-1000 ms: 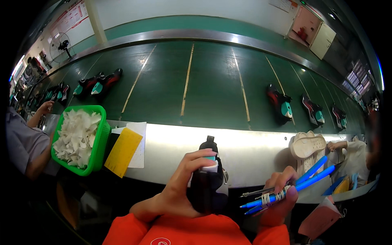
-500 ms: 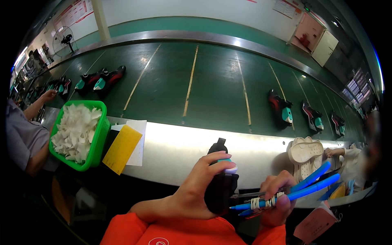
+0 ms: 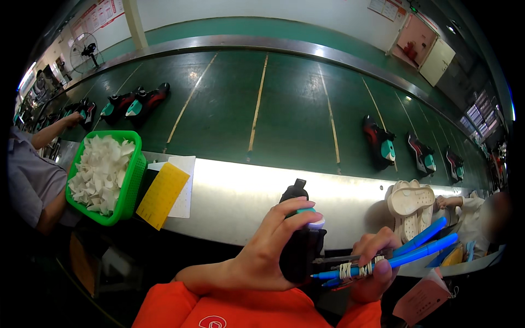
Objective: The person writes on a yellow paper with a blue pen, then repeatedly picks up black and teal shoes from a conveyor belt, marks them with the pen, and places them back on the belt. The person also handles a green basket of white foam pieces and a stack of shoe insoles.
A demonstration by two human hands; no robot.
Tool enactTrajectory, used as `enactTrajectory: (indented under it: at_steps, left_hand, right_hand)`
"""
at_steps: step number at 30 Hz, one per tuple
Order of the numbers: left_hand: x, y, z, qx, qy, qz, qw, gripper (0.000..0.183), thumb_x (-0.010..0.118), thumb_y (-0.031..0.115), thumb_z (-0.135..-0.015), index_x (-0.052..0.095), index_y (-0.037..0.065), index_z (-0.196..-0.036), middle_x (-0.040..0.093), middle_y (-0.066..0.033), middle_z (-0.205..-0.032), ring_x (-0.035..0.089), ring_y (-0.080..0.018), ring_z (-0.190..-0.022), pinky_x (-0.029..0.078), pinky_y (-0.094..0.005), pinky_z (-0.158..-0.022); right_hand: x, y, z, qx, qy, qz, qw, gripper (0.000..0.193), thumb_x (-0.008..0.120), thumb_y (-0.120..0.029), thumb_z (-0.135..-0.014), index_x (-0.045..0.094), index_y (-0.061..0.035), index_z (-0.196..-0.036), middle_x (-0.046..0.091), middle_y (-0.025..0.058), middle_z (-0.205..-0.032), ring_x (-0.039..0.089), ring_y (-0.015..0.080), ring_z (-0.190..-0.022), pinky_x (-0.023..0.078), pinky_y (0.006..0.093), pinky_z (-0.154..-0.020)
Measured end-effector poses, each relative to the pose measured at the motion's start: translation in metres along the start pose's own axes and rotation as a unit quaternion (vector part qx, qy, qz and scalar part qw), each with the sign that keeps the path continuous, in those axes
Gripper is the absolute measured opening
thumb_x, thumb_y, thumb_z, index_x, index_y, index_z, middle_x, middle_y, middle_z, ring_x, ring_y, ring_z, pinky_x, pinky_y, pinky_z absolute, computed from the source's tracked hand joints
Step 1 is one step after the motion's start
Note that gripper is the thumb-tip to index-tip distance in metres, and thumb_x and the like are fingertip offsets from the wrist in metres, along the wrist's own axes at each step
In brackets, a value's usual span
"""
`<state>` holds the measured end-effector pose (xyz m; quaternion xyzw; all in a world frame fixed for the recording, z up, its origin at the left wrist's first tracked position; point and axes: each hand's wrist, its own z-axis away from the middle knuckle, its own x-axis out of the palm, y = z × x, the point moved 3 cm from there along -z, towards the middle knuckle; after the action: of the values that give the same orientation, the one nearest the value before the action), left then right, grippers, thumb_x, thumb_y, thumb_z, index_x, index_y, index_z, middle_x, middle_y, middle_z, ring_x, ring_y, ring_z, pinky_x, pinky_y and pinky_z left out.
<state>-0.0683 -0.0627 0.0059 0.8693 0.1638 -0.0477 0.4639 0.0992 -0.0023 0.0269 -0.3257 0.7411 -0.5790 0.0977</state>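
Note:
Before my chest, my left hand (image 3: 263,246) is closed around a black shoe (image 3: 297,257) with a teal and white heel end. The thumb side is hidden, and the fingers lie over the heel end. To the right, my right hand (image 3: 376,261) grips a bundle of blue pens (image 3: 421,252) bound with pale rubber bands. A thin dark tool, whose kind I cannot make out, sticks out of the bundle toward the shoe. The pen tips point left, close to the shoe's side; I cannot tell whether anything touches it.
A green basket (image 3: 130,186) of white scraps stands left, beside a yellow card (image 3: 162,195) on white paper. Beyond the metal ledge (image 3: 235,191), a green conveyor (image 3: 219,109) carries several shoes. Cream clogs (image 3: 410,201) lie right. Co-workers' hands (image 3: 73,118) (image 3: 449,201) are at both sides.
The shoe in my left hand and the pens shift slightly to the right in the picture. The left co-worker's hand has moved right, to a shoe on the conveyor. Both my grips stay the same.

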Motion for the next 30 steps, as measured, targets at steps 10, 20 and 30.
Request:
enactTrajectory:
  at_steps: [10, 20, 30]
  left_hand:
    - [-0.002, 0.0, -0.001, -0.009, -0.01, 0.004, 1.0, 0.076, 0.078, 0.002, -0.053, 0.042, 0.003, -0.119, 0.038, -0.0215, -0.12, 0.042, -0.0355, -0.113, 0.039, -0.0371, -0.092]
    - [0.003, 0.003, -0.005, -0.001, -0.004, 0.007, 1.0, 0.075, 0.078, 0.003, -0.053, 0.042, 0.003, -0.119, 0.039, -0.0219, -0.119, 0.042, -0.0359, -0.113, 0.039, -0.0377, -0.092]
    - [0.012, 0.01, -0.009, -0.014, -0.004, 0.019, 1.0, 0.074, 0.077, 0.002, -0.054, 0.043, 0.003, -0.119, 0.04, -0.0218, -0.118, 0.043, -0.0363, -0.112, 0.038, -0.0381, -0.092]
  right_hand:
    - [0.0, 0.001, -0.001, -0.013, 0.004, 0.007, 1.0, 0.029, 0.062, -0.028, -0.077, 0.052, -0.001, -0.074, 0.053, 0.0091, -0.063, 0.047, 0.0127, -0.052, 0.038, 0.0229, -0.047]
    - [-0.003, -0.004, 0.002, -0.006, 0.017, -0.019, 1.0, 0.028, 0.063, -0.028, -0.077, 0.052, -0.0018, -0.074, 0.053, 0.0087, -0.061, 0.046, 0.0116, -0.052, 0.037, 0.0223, -0.047]
    - [-0.013, -0.011, 0.003, -0.029, 0.007, -0.015, 0.999, 0.026, 0.063, -0.025, -0.077, 0.053, -0.0014, -0.075, 0.053, 0.0084, -0.062, 0.047, 0.0124, -0.052, 0.037, 0.0227, -0.047]
